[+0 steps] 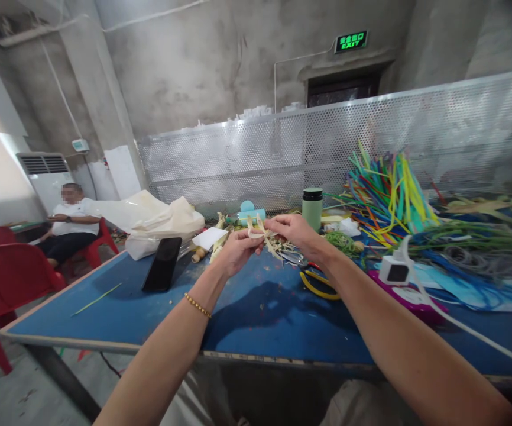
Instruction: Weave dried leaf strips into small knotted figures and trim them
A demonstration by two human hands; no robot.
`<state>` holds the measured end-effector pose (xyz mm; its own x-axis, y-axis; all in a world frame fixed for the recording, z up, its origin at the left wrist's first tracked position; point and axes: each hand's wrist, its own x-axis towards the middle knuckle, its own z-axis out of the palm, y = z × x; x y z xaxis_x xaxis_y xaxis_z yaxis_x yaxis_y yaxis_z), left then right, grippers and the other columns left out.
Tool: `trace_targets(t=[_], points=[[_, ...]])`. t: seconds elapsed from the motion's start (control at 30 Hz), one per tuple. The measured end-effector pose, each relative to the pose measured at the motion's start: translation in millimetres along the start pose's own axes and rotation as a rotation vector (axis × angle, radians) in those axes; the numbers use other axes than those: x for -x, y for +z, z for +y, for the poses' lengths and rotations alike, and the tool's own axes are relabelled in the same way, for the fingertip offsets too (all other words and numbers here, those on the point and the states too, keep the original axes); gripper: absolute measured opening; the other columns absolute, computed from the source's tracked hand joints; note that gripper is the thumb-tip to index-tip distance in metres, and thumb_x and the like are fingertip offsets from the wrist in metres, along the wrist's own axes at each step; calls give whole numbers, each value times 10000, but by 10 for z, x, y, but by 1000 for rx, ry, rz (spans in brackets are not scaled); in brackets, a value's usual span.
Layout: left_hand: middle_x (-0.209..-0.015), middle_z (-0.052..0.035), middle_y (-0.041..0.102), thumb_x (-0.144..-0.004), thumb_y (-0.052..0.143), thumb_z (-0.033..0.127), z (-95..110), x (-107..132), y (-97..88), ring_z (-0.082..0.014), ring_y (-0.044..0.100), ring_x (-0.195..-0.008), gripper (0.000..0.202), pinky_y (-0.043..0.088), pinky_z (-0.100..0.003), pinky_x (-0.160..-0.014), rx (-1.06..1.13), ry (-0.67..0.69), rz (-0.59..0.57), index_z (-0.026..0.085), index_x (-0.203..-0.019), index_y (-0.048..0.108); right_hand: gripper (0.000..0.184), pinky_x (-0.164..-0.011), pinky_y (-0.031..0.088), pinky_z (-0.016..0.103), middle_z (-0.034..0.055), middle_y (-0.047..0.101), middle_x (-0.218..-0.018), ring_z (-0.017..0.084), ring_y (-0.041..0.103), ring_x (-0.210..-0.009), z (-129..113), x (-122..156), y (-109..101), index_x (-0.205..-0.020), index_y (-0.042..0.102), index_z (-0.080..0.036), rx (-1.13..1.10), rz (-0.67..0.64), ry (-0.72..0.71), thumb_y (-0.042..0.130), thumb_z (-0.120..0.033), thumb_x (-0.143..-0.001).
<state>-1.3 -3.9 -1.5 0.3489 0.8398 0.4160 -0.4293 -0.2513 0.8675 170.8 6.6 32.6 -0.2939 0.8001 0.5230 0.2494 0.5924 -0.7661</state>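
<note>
Both hands meet over the blue table (256, 313), pinching a small piece of pale, cream-coloured flat strips (255, 226). My left hand (239, 253) grips the piece from below and the left, fingers curled. From the right, my right hand (292, 232) has its thumb and fingers pressed together on the strips' other side. Its exact weave is too small to make out. Pale shreds (278, 248) lie on the table just behind and below the hands. Near my right forearm rest scissors with yellow and red handles (318, 285), blades pointing away to the left.
A black phone (162, 265) and a crumpled cream bag (167, 216) lie left. Behind stand a green jar (312, 210) and a perforated metal panel (220, 160). Coloured strips (398, 195), a purple power strip (420, 302) and white cable fill the right. A person (74, 216) sits far left.
</note>
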Motion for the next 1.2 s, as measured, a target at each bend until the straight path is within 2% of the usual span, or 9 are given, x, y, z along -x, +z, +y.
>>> trace_targets(t=[0.07, 0.2, 0.27, 0.37, 0.53, 0.67, 0.83, 1.2], points=[[-649, -23, 566, -612, 815, 209, 17, 16, 25, -86, 489, -593, 199, 346, -250, -568, -14, -21, -17, 92, -692, 676, 326, -499, 311, 249, -18, 522, -568, 93, 405, -524, 11, 10, 9, -714, 665, -144, -59, -53, 20, 693, -469, -721], [-677, -18, 580, -580, 834, 197, 13, 17, 57, -74, 480, -581, 244, 353, -250, -574, -17, -20, 2, 94, -746, 687, 261, -532, 352, 246, -27, 530, -602, 93, 441, -548, 23, 8, 52, -685, 607, -155, -144, 28, 59, 715, -392, -663], [-673, -3, 572, -604, 840, 237, -11, 7, 60, -64, 468, -564, 273, 349, -245, -567, -23, 8, 40, 104, -788, 690, 250, -547, 359, 250, -26, 527, -608, 97, 449, -563, 30, -3, 66, -667, 588, -156, -129, 52, 55, 695, -382, -668], [-641, 10, 556, -622, 845, 288, -57, -8, 49, -56, 451, -534, 284, 337, -237, -542, -69, 45, 107, 107, -756, 672, 234, -558, 347, 255, -28, 517, -603, 101, 441, -572, 49, -21, 85, -642, 574, -159, -77, 45, 12, 673, -369, -672], [-597, 4, 560, -612, 847, 305, -96, -13, 34, -71, 470, -525, 299, 351, -245, -538, -129, 30, 158, 99, -705, 651, 204, -576, 364, 265, -26, 523, -604, 115, 454, -584, 85, -21, 129, -615, 547, -172, -39, 36, -22, 644, -338, -685], [-574, 5, 550, -611, 821, 244, -93, -13, 48, -75, 466, -522, 239, 359, -256, -544, -119, 31, 180, 101, -670, 638, 192, -609, 412, 274, -2, 577, -641, 140, 508, -627, 123, -18, 174, -634, 551, -187, -45, 58, -34, 612, -346, -723], [-643, -13, 588, -569, 731, 103, -94, -21, 58, -80, 486, -563, 123, 366, -253, -555, -93, 40, 200, 104, -642, 632, 204, -631, 446, 276, 11, 609, -652, 162, 550, -675, 179, -41, 238, -617, 533, -199, -28, 117, -12, 621, -362, -704], [-628, -5, 563, -594, 687, 58, -100, -33, 74, -76, 464, -562, 87, 355, -263, -567, -92, 44, 204, 110, -619, 621, 174, -616, 428, 272, -8, 593, -636, 134, 505, -611, 175, -33, 293, -614, 518, -191, -163, 152, 33, 620, -313, -681]])
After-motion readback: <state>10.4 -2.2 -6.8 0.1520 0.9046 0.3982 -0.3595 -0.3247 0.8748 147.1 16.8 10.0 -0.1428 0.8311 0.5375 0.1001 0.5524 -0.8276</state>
